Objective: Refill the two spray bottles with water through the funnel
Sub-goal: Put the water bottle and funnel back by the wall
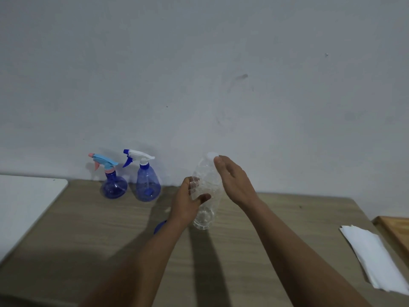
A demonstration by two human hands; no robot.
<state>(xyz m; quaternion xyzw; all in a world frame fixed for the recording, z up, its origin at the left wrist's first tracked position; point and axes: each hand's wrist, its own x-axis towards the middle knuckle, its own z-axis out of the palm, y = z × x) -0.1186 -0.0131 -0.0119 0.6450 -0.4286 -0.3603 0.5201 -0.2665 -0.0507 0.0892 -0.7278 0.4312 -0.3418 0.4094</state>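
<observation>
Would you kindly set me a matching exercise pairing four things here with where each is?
1 round blue plastic spray bottle, pink-tipped trigger
2 cone-shaped blue plastic spray bottle, white trigger
3 clear plastic water bottle
4 white paper sheets

A in the left hand
B right edge of the table
C leftmost by the wall
D by the wall, second from left

Pairs: 1-C, 2-D, 3-A, 4-B

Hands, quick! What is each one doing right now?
Left hand: holding the clear bottle round its middle.
Right hand: at the white cap; gripping or only touching, cannot tell.
</observation>
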